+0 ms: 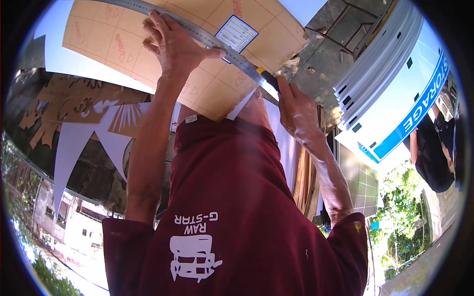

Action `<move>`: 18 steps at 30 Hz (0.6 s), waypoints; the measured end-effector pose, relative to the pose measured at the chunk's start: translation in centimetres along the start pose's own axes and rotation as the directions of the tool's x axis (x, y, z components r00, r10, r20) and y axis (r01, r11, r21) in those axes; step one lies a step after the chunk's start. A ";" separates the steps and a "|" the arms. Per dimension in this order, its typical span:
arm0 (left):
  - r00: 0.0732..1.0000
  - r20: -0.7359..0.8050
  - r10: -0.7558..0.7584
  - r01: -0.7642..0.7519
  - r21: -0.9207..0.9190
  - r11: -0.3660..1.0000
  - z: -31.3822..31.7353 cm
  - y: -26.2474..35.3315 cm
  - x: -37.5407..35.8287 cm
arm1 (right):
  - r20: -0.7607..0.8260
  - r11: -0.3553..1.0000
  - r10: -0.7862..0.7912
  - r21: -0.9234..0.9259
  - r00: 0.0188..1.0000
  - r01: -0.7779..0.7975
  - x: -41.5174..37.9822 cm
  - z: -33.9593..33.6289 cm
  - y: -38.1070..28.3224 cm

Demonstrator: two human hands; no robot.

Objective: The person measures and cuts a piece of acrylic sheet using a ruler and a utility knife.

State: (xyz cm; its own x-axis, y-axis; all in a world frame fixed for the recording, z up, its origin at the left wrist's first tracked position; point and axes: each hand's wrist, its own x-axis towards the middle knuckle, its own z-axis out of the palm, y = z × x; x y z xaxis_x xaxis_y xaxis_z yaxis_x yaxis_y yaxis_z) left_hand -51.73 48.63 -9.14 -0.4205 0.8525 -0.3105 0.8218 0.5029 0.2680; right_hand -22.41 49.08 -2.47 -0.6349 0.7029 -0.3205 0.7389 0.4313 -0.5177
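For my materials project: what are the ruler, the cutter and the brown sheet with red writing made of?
Steel-looking ruler: probably metal, since it's grey and shiny. Utility knife: likely smooth plastic outside, coloured solid black and yellow. Brown sheet: matte, paper-like face with red printing; what's underneath is hidden.

Bright daylight falls on green foliage, a pale building with dark openings, and grey concrete ground.

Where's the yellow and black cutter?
The cutter is in the right hand, by the metal ruler, in the head view's upper part, just right of centre.
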 end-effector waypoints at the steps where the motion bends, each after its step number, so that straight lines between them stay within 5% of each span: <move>1: 1.000 0.006 -0.004 0.004 -0.006 1.000 -0.1 0.0 -0.1 | 0.003 1.000 -0.002 0.001 1.000 0.002 -0.3 -0.2 0.1; 18: 1.000 0.002 -0.023 0.023 0.117 0.993 0.0 0.3 -0.1 | 0.020 0.999 0.035 -0.036 0.999 -0.035 -2.4 -0.5 0.8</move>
State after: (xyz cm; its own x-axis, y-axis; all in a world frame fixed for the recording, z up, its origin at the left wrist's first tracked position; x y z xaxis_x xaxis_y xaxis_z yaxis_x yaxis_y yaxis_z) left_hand -51.46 48.70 -9.07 -0.4389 0.8402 -0.3184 0.8511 0.5023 0.1524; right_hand -20.19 48.05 -1.74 -0.6128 0.7062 -0.3547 0.7681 0.4268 -0.4773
